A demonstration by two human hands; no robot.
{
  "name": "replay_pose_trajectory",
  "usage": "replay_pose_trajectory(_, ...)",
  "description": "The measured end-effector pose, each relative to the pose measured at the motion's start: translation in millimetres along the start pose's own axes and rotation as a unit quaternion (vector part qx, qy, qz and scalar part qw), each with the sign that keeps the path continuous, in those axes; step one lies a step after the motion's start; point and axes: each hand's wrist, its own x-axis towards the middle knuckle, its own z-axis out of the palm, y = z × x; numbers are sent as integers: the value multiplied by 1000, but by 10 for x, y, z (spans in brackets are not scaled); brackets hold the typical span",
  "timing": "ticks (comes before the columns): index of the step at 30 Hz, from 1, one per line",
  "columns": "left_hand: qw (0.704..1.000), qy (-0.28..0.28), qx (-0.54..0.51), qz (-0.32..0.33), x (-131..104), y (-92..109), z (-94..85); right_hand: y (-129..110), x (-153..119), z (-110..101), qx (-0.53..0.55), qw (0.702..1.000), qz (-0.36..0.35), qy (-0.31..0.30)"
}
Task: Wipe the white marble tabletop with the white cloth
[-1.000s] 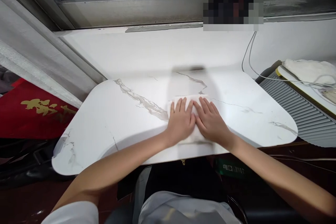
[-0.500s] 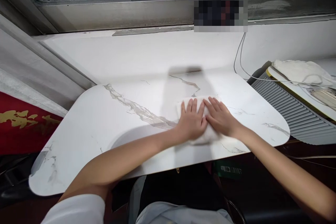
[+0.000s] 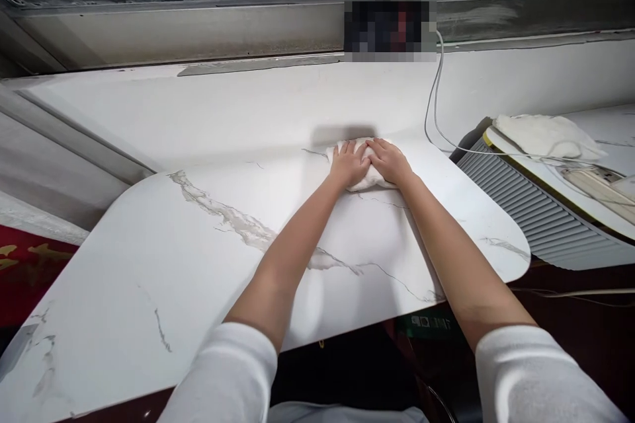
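Note:
A folded white cloth (image 3: pixel 370 178) lies on the white marble-patterned tabletop (image 3: pixel 198 264), close to its far edge by the wall. My left hand (image 3: pixel 349 164) presses flat on the left part of the cloth, fingers spread. Beside it, my right hand (image 3: pixel 389 160) rests flat on the cloth's right part with its fingers stretched out. The two hands touch or nearly touch at the thumbs. Both arms reach forward over the table.
At the right, another white cloth (image 3: pixel 546 135) and a power strip (image 3: pixel 595 184) lie on a second surface with a ribbed grey side (image 3: pixel 536 218). A white cable (image 3: pixel 435 99) hangs by the wall. Red fabric (image 3: pixel 30 271) is at the left.
Both hands and the cloth have moved away from me, from near the table's front edge to its far edge. My arms are stretched further forward, and the view has shifted slightly.

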Motion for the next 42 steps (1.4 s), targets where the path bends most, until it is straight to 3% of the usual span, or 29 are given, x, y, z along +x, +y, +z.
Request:
replay_pose_trajectory(7, 999, 3, 9, -35, -200, 117, 17, -30, -114, -43, -49, 998, -12, -37)
replay_pose_trajectory(12, 999, 4, 30, -33, -534, 270, 29, -105, -436, -119, -71, 996, -25, -55)
replay_pose_trajectory(22, 995, -34, 36, 84, -1663, 889, 138, -236, -2005, -507, -89, 995, -15, -38)
replay_pose_trajectory(27, 986, -39, 50, 152, -1903, 1198, 169, -118, -2537, -695, -86, 996, 6, -40)
replay_pose_trajectory(31, 983, -31, 43, 177, -1824, 1379, 198, 166, -2653, -770, -86, 994, 28, -66)
replay_pose_trajectory(34, 983, -33, 35, 175, -1613, 1485, 248, 401, -2526, -806, -83, 990, 65, -92)
replay_pose_trajectory(38, 988, -12, 23, 155, -1128, 1535, 356, 657, -2100, -803, -81, 989, 94, -81)
replay_pose_trajectory(42, 990, 8, 11, 143, -530, 1430, 441, 828, -1531, -728, -93, 990, 87, -57)
